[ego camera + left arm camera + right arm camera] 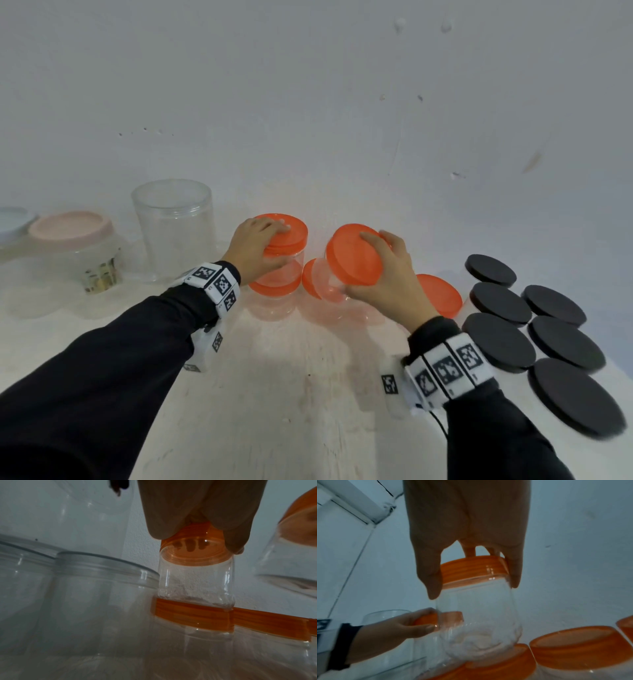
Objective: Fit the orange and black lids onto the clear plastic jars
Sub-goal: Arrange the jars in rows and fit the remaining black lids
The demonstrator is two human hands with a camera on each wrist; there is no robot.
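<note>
Fingers of the left hand (255,248) curl over an orange lid (286,228) on a stacked jar, while the right hand (387,274) grips a tilted, lidded jar (330,286) by its cap, clear of the table. I judge stacking is underway (capping looks done here); next, set it down level. Five orange lids show, six black lids (500,342).

The near middle of the bench (291,394) lay open between both forearms. Black lids (500,341) crowded the right edge, orange-lidded jars (440,294) blocked the centre, and a tall clear jar (174,229) stood far left.
</note>
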